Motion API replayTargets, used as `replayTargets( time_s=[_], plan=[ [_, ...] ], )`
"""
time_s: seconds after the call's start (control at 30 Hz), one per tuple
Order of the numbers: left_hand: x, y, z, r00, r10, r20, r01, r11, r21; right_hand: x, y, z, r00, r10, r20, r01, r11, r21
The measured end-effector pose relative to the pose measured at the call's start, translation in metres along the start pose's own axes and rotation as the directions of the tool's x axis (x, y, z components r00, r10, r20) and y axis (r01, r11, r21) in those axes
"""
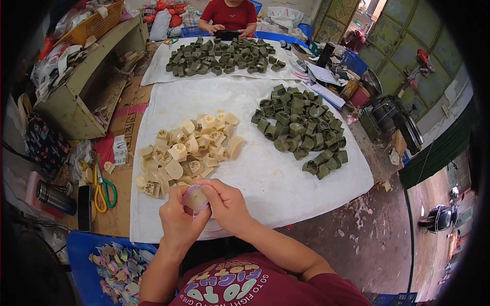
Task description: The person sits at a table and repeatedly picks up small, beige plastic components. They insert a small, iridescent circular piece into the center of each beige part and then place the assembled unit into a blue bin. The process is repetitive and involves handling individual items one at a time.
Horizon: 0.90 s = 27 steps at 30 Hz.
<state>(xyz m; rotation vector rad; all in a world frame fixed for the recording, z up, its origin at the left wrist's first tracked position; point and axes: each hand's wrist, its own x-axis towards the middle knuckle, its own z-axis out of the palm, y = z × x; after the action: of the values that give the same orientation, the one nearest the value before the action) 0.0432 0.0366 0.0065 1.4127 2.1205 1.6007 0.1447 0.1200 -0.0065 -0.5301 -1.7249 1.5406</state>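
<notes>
Close in front of me, a small rounded plastic-looking piece with a purple rim and a dull beige face (pixel 195 200) is held up between both hands. My left hand (pixel 179 217) wraps around its left and lower side. The thumb and fingers of my right hand (pixel 227 204) pinch its right edge. Just beyond my hands lies a heap of cream-coloured hollow moulded pieces (pixel 189 148). Farther right on the white cloth (pixel 245 194) is a pile of dark green hollow pieces (pixel 301 125). What my fingertips do behind the held piece is hidden.
Across the table, another person (pixel 228 18) handles a dark object behind more green pieces (pixel 219 56). To my left lie scissors (pixel 104 191), a phone (pixel 84 208) and a metal flask (pixel 56 198). Below them is a blue tub (pixel 81 255) of pastel scraps. A cluttered bench (pixel 367 122) borders the right.
</notes>
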Motion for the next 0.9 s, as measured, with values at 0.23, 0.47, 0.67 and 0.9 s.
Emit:
replayTargets(
  time_s=[0.23,0.47,0.67,0.9],
  plan=[
    [0.003,-0.008,0.009,0.997,-0.069,-0.022,0.069,0.997,-0.021,0.005,0.001,-0.003,0.997,0.029,0.067,-0.031,0.999,0.028],
    [0.0,-0.017,0.02,0.998,-0.053,-0.025,0.054,0.997,0.057,0.005,-0.007,-0.008,0.986,0.128,0.108,-0.115,0.986,-0.123],
    [-0.006,-0.026,0.023,0.994,0.087,-0.067,-0.081,0.993,0.091,0.009,-0.005,-0.013,0.938,0.242,0.249,-0.212,0.967,-0.142],
    [-0.061,-0.096,-0.091,0.919,-0.296,-0.261,0.322,0.945,0.059,-0.004,0.022,-0.012,0.954,-0.267,0.137,0.299,0.804,-0.513]
  ],
)
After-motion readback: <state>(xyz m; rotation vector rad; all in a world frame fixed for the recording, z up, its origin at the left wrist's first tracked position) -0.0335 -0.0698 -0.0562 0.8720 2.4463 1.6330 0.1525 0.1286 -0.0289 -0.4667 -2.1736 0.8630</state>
